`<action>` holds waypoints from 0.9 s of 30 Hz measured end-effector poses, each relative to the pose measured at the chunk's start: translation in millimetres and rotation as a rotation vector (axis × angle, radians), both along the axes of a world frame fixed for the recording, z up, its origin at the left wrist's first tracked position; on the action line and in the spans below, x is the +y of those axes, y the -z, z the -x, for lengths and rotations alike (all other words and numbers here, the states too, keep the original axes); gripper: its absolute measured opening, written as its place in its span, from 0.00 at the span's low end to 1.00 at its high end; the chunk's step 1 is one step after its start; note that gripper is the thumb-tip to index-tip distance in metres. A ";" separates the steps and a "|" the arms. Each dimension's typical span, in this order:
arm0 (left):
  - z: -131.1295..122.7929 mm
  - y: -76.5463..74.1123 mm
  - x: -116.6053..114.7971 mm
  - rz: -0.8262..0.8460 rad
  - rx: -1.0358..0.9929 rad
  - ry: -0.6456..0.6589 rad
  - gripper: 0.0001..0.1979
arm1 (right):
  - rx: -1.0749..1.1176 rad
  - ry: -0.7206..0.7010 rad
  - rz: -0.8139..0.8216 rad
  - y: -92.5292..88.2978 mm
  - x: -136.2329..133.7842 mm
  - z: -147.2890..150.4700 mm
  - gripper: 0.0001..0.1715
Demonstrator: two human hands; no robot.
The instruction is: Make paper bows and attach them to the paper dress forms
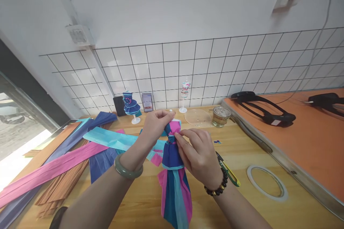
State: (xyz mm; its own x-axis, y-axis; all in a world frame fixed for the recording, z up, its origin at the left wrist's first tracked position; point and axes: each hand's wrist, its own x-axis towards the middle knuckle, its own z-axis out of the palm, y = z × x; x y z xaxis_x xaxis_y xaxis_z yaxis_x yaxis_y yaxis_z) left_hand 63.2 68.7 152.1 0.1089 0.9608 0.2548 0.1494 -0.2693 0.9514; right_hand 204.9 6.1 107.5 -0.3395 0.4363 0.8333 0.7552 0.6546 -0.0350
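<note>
Head view: the small dress [173, 159] stands roughly upright between the two hands, over the front of the wooden tabletop [215, 205], its long skirt running down past the lower edge; whether it rests on the wood cannot be told. Good handling here, I judge, means steadying the top lightly, pressing the bodice folds flat with the fingertips and keeping the pull gentle, since the thin, paper-like layers could crease or tear. The left hand [161, 120] is pinched nearly closed at the neckline, below a small white knob [171, 111]; the right hand [199, 152] has its fingers bent and drawn together, gripping the bodice's side just above the waist; a yellow-green cutter [230, 173] lies beside the right wrist.
</note>
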 end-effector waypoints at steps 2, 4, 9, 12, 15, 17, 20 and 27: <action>1.2 1.2 1.2 0.010 -0.004 -0.006 0.16 | -0.016 0.007 0.000 1.3 0.6 0.6 0.18; 2.5 2.4 2.2 0.015 -0.009 -0.009 0.16 | -0.017 0.002 0.000 3.1 1.1 0.9 0.19; 4.8 4.0 3.6 0.001 -0.027 -0.018 0.16 | -0.001 -0.012 -0.040 7.4 1.5 0.4 0.20; 4.8 3.9 4.1 0.000 -0.045 -0.009 0.16 | -0.032 0.004 -0.038 7.9 1.2 0.4 0.19; 4.8 4.1 4.6 -0.012 -0.021 -0.036 0.17 | -0.064 0.037 -0.024 7.4 1.2 1.6 0.18; 5.4 4.5 5.0 -0.027 0.011 -0.068 0.16 | -0.081 0.050 -0.012 7.3 1.5 2.9 0.17; 6.8 4.9 5.5 -0.049 0.050 -0.102 0.16 | -0.072 0.033 0.025 7.5 1.9 4.6 0.17; 10.6 3.1 4.2 -0.022 0.040 -0.069 0.16 | 0.067 -0.084 0.130 6.6 -1.4 6.1 0.18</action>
State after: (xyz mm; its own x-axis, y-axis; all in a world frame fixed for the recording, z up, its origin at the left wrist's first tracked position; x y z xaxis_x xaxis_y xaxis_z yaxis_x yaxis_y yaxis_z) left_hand 52.6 72.9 149.0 0.0530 0.9607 0.2725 0.2057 -0.2776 0.9384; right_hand 198.8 4.7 100.8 -0.3251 0.5148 0.7933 0.6914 0.7017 -0.1720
